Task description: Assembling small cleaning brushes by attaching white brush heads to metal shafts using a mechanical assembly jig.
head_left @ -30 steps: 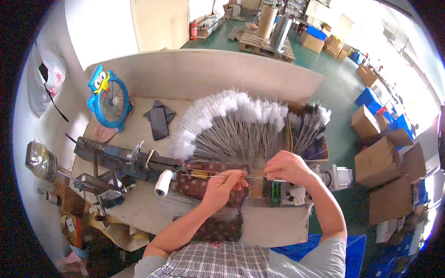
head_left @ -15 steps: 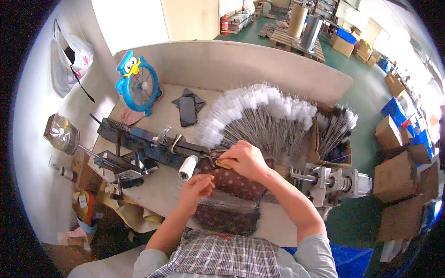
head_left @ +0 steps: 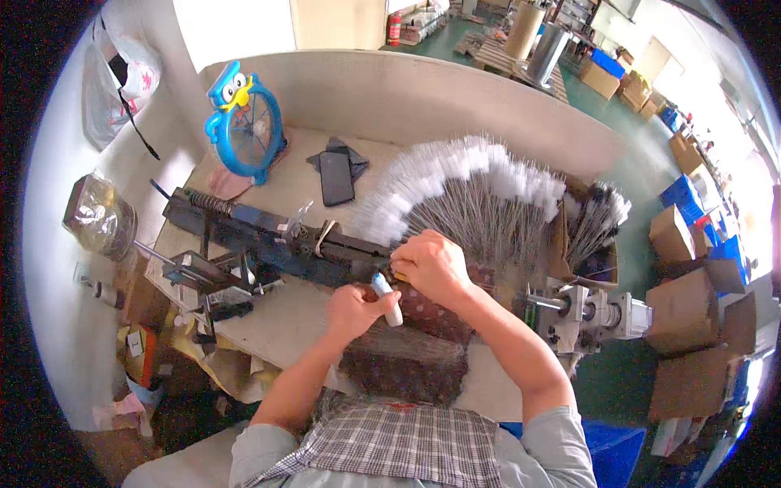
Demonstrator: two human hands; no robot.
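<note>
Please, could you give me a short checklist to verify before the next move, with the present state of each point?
1. Left hand free: not ok, it grips the white cylinder.
2. Right hand near the end of the black machine: ok.
3. Right hand's hold on the yellow piece: cannot tell, the hand mostly covers it.
4. Left hand apart from the white-tipped brushes: ok.
5. Phone away from both hands: ok, it lies on a dark cloth.
</note>
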